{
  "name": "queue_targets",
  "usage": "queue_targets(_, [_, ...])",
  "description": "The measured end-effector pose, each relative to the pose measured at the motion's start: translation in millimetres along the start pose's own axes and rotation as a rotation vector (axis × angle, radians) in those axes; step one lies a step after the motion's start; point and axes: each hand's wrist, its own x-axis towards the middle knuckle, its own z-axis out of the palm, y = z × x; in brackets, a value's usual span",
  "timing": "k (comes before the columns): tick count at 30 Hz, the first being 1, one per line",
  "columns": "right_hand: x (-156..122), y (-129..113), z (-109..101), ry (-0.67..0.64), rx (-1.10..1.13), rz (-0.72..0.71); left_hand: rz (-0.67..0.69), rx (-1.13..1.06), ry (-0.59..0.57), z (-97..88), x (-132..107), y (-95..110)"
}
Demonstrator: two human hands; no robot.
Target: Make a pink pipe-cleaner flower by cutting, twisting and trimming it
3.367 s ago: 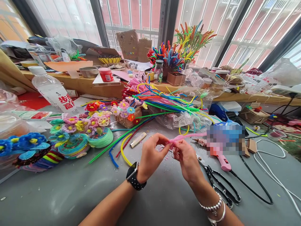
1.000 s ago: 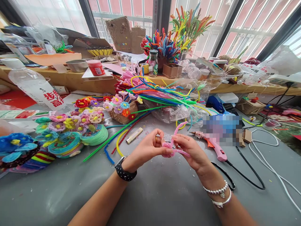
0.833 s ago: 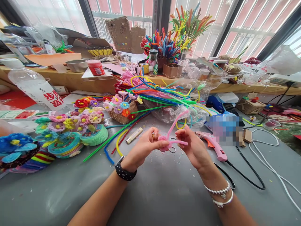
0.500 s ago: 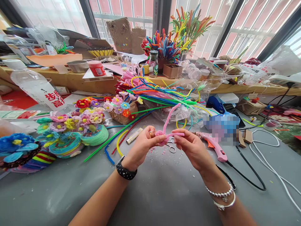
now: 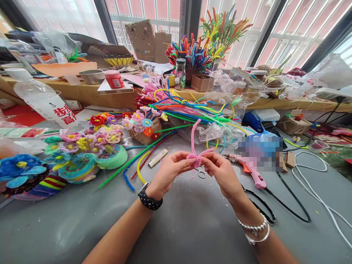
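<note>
Above the grey table, both my hands pinch a pink pipe cleaner (image 5: pixel 194 137) bent into small loops, with two free ends sticking up and to the right. My left hand (image 5: pixel 173 167) is closed on the looped part from the left. Fingers of my right hand (image 5: pixel 220 169) grip the same piece at the right, close to where the ends spread. Just beneath the hands lies a pair of scissors (image 5: pixel 202 174), mostly hidden apart from a handle ring. A pink glue gun (image 5: pixel 253 172) rests beside my right hand.
Finished pipe cleaner flowers in coiled pots (image 5: pixel 111 157) stand at the left, near a plastic bottle (image 5: pixel 46 99). Loose pipe cleaners (image 5: pixel 181 106) pile up at the back. A marker-like stick (image 5: pixel 157 158) lies left of centre. Black and white cables (image 5: pixel 313 194) run along the right.
My right hand has moved left and slightly down, from the pink pipe cleaner's side end to the looped part. That end now points up and right instead of lying flat.
</note>
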Motion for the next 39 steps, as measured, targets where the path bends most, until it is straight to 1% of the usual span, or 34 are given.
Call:
queue_targets(2, [0, 0, 0, 0.003, -0.069, -0.014, 0.002, 0.07, -0.015, 1.4, -1, 1])
queue_targets(4, [-1, 0, -1, 0.002, -0.135, -0.041, 0.028, 0.198, -0.004, 3.2, -3, 3])
queue_targets(6, [-1, -1, -2, -0.011, -0.191, -0.069, 0.093, 0.358, 0.033, 4.7, -4, 6])
queue_targets(8, [-2, -3, -2, -0.021, -0.228, -0.085, 0.154, 0.45, 0.06, 5.2, -4, 8])
queue_targets(10, [-3, -3, -1, -0.013, -0.234, -0.085, 0.153, 0.422, 0.059, 4.9, -3, 8])
queue_targets(12, [-3, -3, 1, 0.009, -0.207, -0.08, 0.105, 0.322, 0.053, 4.2, -2, 6])
queue_targets(15, [-4, 2, 6, 0.067, -0.125, -0.071, 0.044, 0.167, 0.063, 3.5, 0, 1])
queue_targets(18, [-5, 7, 11, 0.119, -0.043, -0.072, 0.036, 0.072, 0.095, 4.4, 0, -2])
queue_targets(22, [-6, 7, 15, 0.116, 0.022, -0.062, 0.098, 0.081, 0.156, 7.5, -1, -2])
queue_targets(28, [-6, 4, 13, 0.052, 0.095, -0.041, 0.137, 0.118, 0.184, 10.2, -2, -2])
queue_targets(30, [-6, 5, 13, 0.054, 0.103, -0.044, 0.151, 0.155, 0.195, 10.5, -2, -3])
queue_targets(33, [-7, 6, 15, 0.1, -0.022, -0.088, 0.17, 0.181, 0.201, 10.7, -2, -3])
queue_targets(36, [-10, 7, 19, 0.125, -0.285, -0.2, 0.185, 0.15, 0.183, 10.9, -2, -3])
queue_targets(39, [-11, 8, 22, 0.153, -0.478, -0.296, 0.151, 0.11, 0.133, 10.8, -2, -4])
